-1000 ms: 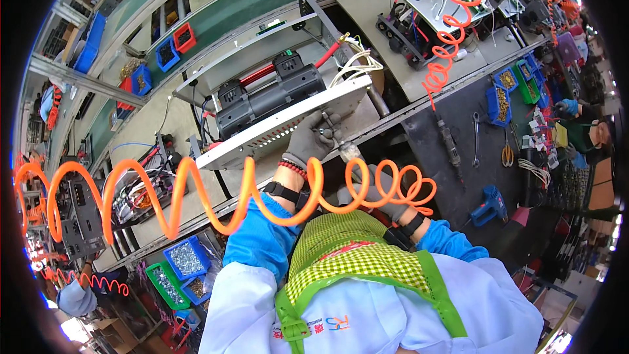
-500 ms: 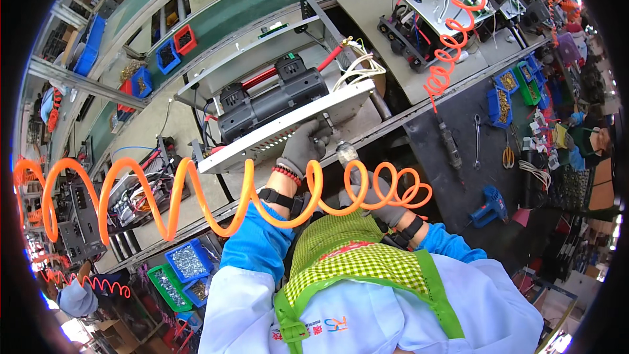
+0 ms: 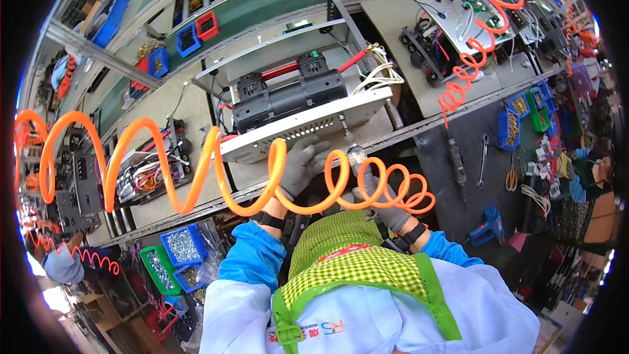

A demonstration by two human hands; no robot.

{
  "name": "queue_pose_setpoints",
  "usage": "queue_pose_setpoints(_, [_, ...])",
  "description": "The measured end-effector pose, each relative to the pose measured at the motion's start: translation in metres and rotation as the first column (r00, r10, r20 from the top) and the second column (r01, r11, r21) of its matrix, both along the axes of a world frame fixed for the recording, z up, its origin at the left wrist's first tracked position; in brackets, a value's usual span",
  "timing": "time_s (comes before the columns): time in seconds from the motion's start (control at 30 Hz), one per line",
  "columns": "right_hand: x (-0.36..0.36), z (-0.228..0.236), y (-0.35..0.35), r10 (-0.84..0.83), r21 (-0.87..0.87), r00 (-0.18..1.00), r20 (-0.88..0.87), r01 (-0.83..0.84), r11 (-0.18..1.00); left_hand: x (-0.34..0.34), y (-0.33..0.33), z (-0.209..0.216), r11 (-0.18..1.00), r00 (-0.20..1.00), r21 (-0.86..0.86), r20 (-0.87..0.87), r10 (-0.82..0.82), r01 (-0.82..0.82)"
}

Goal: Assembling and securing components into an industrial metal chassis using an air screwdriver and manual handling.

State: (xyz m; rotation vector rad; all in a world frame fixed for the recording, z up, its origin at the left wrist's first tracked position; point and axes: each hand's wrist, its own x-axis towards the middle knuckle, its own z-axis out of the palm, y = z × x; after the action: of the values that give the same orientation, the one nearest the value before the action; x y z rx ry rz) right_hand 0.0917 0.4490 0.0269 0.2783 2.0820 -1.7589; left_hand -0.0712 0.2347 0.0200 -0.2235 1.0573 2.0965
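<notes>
Chassis (image 3: 308, 121) at frame centre on the bench (image 3: 196, 111), fastening step likely in hand: left hand (image 3: 303, 167) fingers spread on its perforated front edge, right hand (image 3: 380, 190) wrapped around a screwdriver (image 3: 357, 156); next move needs the bit seated squarely.

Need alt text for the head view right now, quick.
A gloved left hand rests on the front edge of a white metal chassis while the gloved right hand holds a screwdriver against it. An orange coiled hose crosses in front; screw bins sit lower left.
</notes>
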Motion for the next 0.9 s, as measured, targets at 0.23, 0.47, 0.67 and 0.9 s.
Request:
queue_pose_setpoints(0.23, [-0.005, -0.005, 0.007, 0.017, -0.033, 1.000, 0.008, -0.017, 0.999, -0.003, -0.001, 0.020, 0.934, 0.982, -0.356, -0.185, -0.043, -0.026])
queue_pose_setpoints(0.47, [0.037, -0.004, -0.010, -0.038, -0.025, 0.999, 0.009, 0.038, 0.999, -0.005, -0.015, 0.016, 0.962, 0.988, -0.254, -0.141, 0.069, -0.103])
queue_pose_setpoints(0.67, [0.032, -0.004, -0.053, -0.090, -0.023, 0.995, 0.029, 0.091, 0.996, -0.010, -0.051, 0.012, 0.971, 0.987, -0.237, -0.157, -0.031, -0.008])
queue_pose_setpoints(0.9, [0.027, -0.010, -0.111, -0.118, -0.026, 0.991, 0.057, 0.120, 0.992, -0.017, -0.095, 0.012, 0.877, 0.888, -0.476, -0.378, -0.263, 0.057])
